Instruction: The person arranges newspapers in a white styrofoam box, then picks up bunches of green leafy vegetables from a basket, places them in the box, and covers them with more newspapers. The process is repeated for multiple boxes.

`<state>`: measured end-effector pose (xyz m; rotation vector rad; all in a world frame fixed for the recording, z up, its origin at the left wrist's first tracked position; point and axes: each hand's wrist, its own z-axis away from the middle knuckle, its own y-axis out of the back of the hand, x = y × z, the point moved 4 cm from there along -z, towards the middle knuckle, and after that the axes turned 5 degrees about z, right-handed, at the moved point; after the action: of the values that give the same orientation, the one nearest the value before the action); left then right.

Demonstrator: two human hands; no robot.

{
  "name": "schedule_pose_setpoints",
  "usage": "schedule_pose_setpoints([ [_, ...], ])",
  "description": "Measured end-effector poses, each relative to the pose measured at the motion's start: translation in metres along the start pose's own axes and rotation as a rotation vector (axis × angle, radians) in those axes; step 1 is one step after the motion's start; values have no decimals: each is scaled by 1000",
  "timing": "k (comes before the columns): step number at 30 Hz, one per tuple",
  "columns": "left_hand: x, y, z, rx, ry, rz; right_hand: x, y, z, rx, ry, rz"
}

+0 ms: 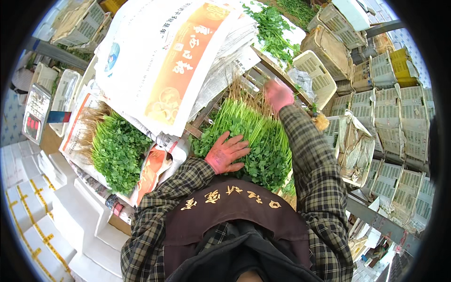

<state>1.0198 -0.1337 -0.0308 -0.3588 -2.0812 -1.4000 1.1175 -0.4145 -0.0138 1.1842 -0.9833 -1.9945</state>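
A wide bunch of cilantro (260,141) lies before me, leaves toward my body and brown roots (239,86) pointing away. My left hand (227,153), in a pink glove, rests on its leaves with the fingers spread. Beyond the right end of the roots is my right hand (279,93), also gloved in pink. It is motion-blurred and its fingers look curled; whether they hold anything is hidden. To the left, a second bunch of cilantro (118,151) lies on printed newspaper (75,132).
A thick stack of newspaper (141,63) covers the upper left. Loose cilantro (271,31) lies at the far side, near a cream plastic basket (315,72). Stacked crates (389,112) line the right. A digital scale (36,112) and white foam boxes (38,225) stand left.
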Motion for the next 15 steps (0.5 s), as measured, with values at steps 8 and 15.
schedule_pose_setpoints([
  [8, -5, -3, 8, 101, -60, -20, -106, -3, 71, -517, 425, 521],
  [15, -1, -5, -2, 59, -80, 69, 166, 26, -48, 261, -264, -1070],
])
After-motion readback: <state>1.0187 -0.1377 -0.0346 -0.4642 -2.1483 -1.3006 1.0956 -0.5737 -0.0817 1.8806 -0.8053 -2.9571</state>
